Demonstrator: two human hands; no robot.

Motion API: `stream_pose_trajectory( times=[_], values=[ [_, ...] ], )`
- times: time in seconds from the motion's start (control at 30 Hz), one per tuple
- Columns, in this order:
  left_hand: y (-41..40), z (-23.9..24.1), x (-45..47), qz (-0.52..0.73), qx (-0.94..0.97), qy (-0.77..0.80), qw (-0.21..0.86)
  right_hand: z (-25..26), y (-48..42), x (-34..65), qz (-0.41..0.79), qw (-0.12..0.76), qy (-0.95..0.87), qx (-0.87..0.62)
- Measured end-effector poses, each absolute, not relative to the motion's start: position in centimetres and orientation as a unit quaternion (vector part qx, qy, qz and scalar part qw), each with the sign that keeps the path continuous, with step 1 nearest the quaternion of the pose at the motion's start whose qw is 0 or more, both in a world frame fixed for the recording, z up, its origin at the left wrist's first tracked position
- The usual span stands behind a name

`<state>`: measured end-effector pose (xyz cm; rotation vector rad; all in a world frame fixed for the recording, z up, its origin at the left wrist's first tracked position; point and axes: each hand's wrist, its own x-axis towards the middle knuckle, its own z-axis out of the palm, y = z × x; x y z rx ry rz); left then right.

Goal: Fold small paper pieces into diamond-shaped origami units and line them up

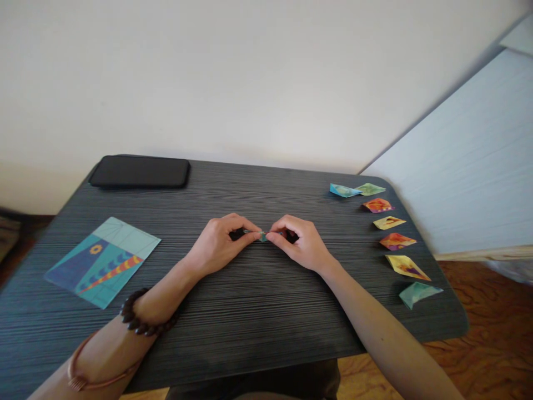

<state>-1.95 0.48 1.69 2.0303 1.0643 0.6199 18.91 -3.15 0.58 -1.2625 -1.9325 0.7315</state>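
Observation:
A small green piece of folded paper (263,237) is pinched between my two hands above the middle of the dark table. My left hand (222,244) grips its left end between thumb and fingertips. On the other side, my right hand (300,241) pinches the right end the same way. Most of the paper is hidden behind the fingers, so its full shape cannot be made out. A dark beaded bracelet (139,322) and a copper-coloured bangle (77,382) circle my left forearm.
A patterned square paper sheet (106,261) lies at left, below a black phone-like slab (139,171). Several folded paper pieces, among them a yellow one (407,267) and a green one (418,293), line the table's (250,322) right side. A wall stands behind.

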Motion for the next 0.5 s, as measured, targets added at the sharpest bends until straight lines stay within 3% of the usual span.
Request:
stream_pose_trajectory(
  times=[0.2,0.5],
  values=[
    [0.72,1.98,-2.02,0.229,0.745,0.443,0.444,0.55,-2.87,18.87,0.301,0.369,-0.725,-0.498],
    [0.69,2.19,-1.79,0.224,0.724,0.454,0.468,0.54,-2.74,19.12,0.374,0.377,-0.687,-0.495]
  ],
)
